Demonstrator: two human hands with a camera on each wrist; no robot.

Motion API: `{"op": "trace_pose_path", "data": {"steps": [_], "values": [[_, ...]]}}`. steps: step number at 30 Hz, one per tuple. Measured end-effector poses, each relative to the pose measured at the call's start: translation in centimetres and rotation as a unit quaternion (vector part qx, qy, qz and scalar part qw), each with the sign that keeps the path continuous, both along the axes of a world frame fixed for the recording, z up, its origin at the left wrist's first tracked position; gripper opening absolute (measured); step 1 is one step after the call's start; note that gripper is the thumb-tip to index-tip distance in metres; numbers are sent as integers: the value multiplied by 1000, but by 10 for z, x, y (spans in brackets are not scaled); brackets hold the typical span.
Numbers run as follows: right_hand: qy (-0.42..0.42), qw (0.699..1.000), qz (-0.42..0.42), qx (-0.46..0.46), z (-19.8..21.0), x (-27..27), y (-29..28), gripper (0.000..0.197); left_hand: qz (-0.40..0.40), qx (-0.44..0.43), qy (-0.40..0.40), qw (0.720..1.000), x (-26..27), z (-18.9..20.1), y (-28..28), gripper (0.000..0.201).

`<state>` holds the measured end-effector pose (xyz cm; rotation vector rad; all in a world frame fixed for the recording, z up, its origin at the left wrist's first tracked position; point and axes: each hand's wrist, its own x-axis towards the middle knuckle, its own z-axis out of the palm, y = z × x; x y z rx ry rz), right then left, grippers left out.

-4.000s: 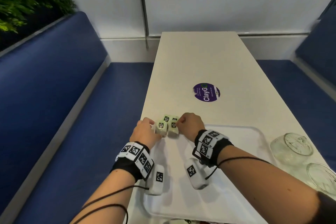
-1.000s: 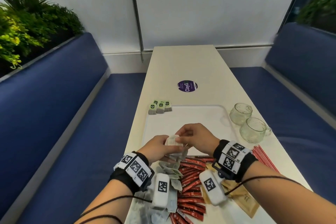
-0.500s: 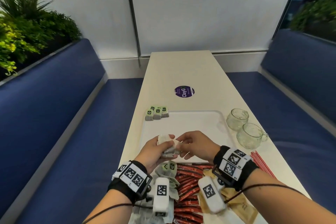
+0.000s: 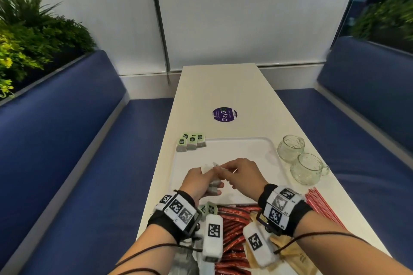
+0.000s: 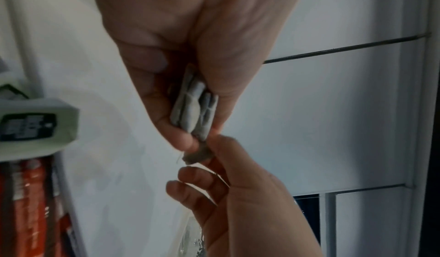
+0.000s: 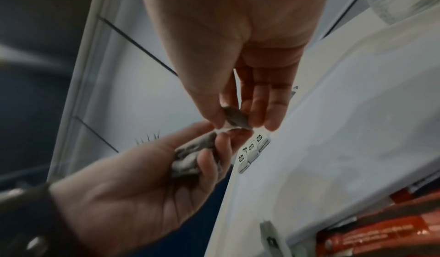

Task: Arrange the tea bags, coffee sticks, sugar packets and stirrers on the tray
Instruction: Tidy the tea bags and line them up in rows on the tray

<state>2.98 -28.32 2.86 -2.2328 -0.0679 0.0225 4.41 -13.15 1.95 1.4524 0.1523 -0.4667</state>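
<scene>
A small stack of tea bags (image 5: 194, 108) sits in the left hand (image 4: 199, 183), raised above the near half of the white tray (image 4: 271, 152). A second ago this bundle was lower, close over the loose pile at the tray's near edge; it has since been lifted forward and the head has tipped up with it. That suggests a second batch is gathered and being squared before it goes down next to the first row of tea bags (image 4: 191, 142), which lies at the tray's far left corner, partly over its rim.

The left hand is curled round the stack, thumb on one face and fingers on the other. The right hand (image 4: 242, 173) meets it from the right: thumb and forefinger pinch the end of one bag or its tag (image 6: 234, 119), while the other fingers (image 6: 269, 108) stay nearly straight. Whether it is pulling that bag out or tucking it in cannot be told.

The red coffee sticks (image 4: 232, 225), brown sugar packets (image 4: 290, 254) and red stirrers (image 4: 321, 207) lie on the worktop (image 4: 223, 87) near the person, not yet on the tray. Two glass cups (image 4: 299, 158) stand just right of the tray.
</scene>
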Motion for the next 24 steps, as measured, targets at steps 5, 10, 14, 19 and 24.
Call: {"op": "trace_pose_path", "data": {"steps": [5,10,14,19,24], "values": [[3,1000,-8,-5,4,13,2,27,4,59,-43,997,22,1,5,20],[10,999,-31,2,-5,47,-4,15,-57,93,-58,992,43,-2,15,27],[65,997,-20,37,-16,74,3,8,-59,85,-19,994,63,-7,25,34],[138,990,-22,30,-46,110,9,11,26,-46,107,993,96,-21,50,19],[135,989,-27,-49,-61,151,14,18,77,-97,141,982,126,-32,68,16]]}}
